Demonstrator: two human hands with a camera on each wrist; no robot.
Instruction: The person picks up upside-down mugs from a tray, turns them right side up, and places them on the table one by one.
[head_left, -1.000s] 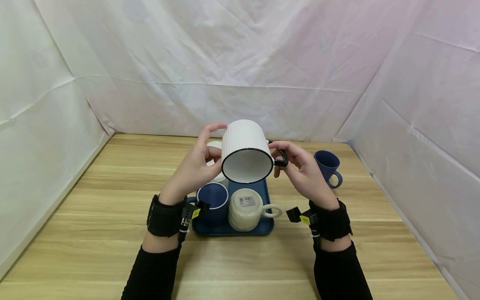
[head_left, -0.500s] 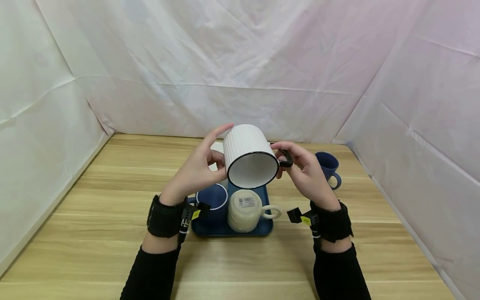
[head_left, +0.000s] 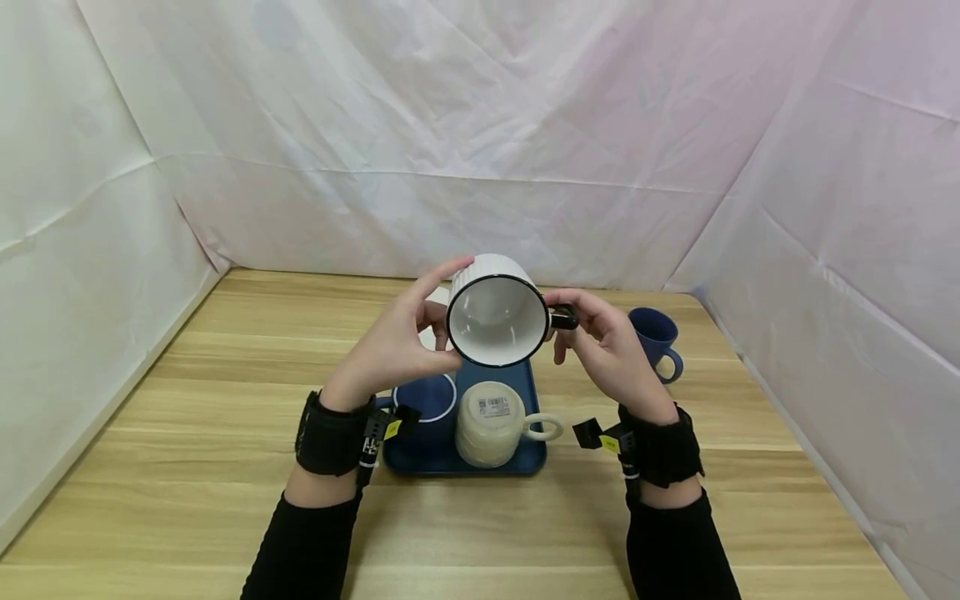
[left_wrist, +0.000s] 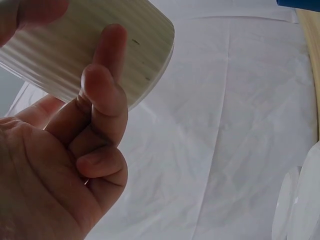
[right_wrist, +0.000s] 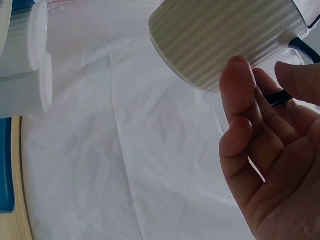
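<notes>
A white ribbed mug (head_left: 497, 321) with a black rim and a black handle (head_left: 563, 317) is held in the air above a blue tray (head_left: 528, 454), its mouth facing me. My left hand (head_left: 408, 333) grips the mug's left side between thumb and fingers. In the left wrist view the fingers (left_wrist: 107, 65) lie along the ribbed wall (left_wrist: 75, 55). My right hand (head_left: 581, 325) pinches the handle. The right wrist view shows the mug (right_wrist: 225, 40) above that hand's fingers (right_wrist: 240, 105).
On the tray stand a blue mug with a white rim (head_left: 426, 402) and an upturned cream mug (head_left: 491, 421) with a barcode label. A dark blue mug (head_left: 657, 337) stands on the wooden table (head_left: 187, 433) at the right. White ribbed mugs (right_wrist: 25, 65) show behind. White sheets enclose the table.
Both hands have turned the white mug so its mouth faces me more squarely, and its base has swung away. The mugs on the tray and table have not moved.
</notes>
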